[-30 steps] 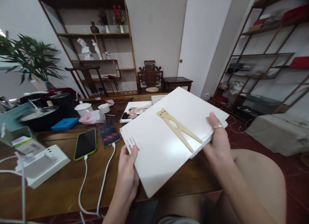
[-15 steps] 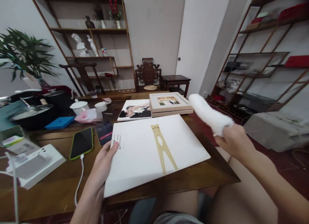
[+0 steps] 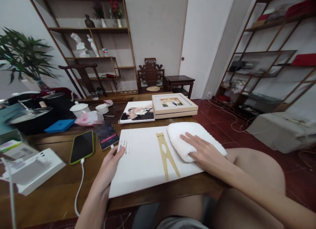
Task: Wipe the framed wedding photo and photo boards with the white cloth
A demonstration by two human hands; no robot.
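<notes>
flat, right fingers (image 3: 190,138) on cloth (image 3: 190,136)

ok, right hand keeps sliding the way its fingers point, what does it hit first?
Probably the tan cat-shaped clip lying on the white album cover; right hand points left across the white towel.

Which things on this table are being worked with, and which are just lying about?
In use: white cloth under the right hand; white board steadied by the left hand.
Lying about: green-cased phone, framed picture, teapot, blue box.
</notes>
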